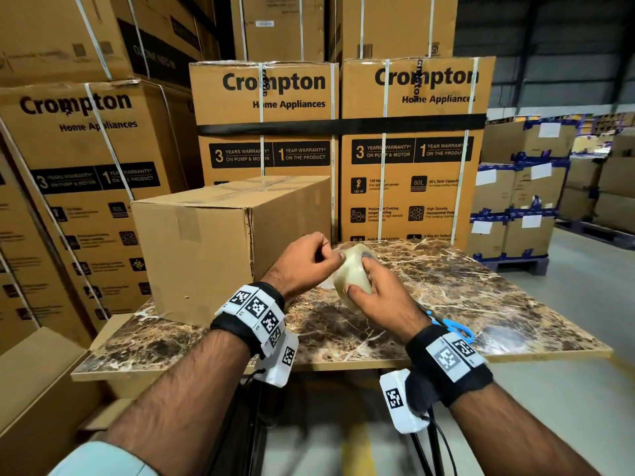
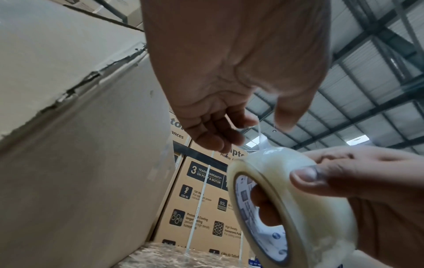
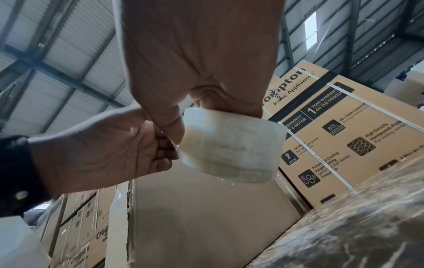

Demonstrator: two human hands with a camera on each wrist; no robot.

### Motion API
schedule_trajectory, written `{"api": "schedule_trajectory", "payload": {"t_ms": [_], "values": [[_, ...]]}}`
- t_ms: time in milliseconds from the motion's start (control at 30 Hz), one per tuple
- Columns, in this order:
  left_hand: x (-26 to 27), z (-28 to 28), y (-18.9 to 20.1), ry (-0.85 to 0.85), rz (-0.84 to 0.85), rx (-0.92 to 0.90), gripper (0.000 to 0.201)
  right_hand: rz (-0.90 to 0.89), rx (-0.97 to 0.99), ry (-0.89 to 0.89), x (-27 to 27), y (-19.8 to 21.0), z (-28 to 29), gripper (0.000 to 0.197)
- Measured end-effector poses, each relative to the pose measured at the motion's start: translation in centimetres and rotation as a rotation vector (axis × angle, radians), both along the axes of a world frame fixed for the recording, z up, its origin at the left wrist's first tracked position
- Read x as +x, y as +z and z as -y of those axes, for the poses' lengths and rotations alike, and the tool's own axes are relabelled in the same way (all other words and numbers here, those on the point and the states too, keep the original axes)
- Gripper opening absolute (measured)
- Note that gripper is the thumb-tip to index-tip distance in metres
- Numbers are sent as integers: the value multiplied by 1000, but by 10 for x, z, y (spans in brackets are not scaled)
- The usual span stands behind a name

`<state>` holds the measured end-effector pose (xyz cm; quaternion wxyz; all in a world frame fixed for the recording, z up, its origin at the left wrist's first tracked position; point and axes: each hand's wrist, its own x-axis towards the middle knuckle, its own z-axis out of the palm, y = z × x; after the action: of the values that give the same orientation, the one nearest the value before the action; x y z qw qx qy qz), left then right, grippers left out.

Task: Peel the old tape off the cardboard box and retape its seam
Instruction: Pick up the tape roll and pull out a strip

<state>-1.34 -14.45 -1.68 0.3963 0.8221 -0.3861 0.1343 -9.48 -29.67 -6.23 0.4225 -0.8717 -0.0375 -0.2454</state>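
Item 1: roll of clear, slightly yellowed packing tape on a pale cardboard core. Held above the brown marble-patterned worktop, just right of the box, clear of both. The right hand has its grip clenched round the roll: thumb across the outer face, fingers through the core hole. The left hand pinches a thin twisted strand of tape rising from the top of the roll between thumb and fingertip. Handling, as judged: light, rigid as a ring, smooth and slippery on the outer face, so the core hole is the secure hold. The free end is flimsy, sticks to itself and looks prone to splitting into slivers; best taken across its full width at the edge, not by one corner.

Item 2: plain brown corrugated cardboard box. Stands on the worktop's left part, flaps closed, glossy strips of tape visible along its top. Weight cannot be told. Walls stiff but dentable; near vertical corner frayed. Steady it by a flat palm on top while taping.

Item 3: blue-handled scissors. Lie on the worktop behind the right wrist, partly hidden.

Item 4: stacked printed appliance cartons behind the worktop.
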Motion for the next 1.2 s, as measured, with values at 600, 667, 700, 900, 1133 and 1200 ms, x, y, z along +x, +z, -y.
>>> {"api": "schedule_trajectory", "payload": {"t_ms": [600,667,700,900,1133,1200], "values": [[3,6,1,-15,-57,-92,7,21,49,15,6,-6,2,43],[1,8,2,51,55,-56,10,21,47,23,5,-5,1,43],[1,9,2,81,100,-52,11,13,47,24,5,-5,0,44],[-2,19,5,144,178,-59,21,43,98,-64,11,-2,-3,31],[-3,26,12,121,117,-67,13,-39,193,11,5,-4,4,39],[-1,26,13,131,98,-89,12,-120,258,160,-2,-6,4,49]]}}
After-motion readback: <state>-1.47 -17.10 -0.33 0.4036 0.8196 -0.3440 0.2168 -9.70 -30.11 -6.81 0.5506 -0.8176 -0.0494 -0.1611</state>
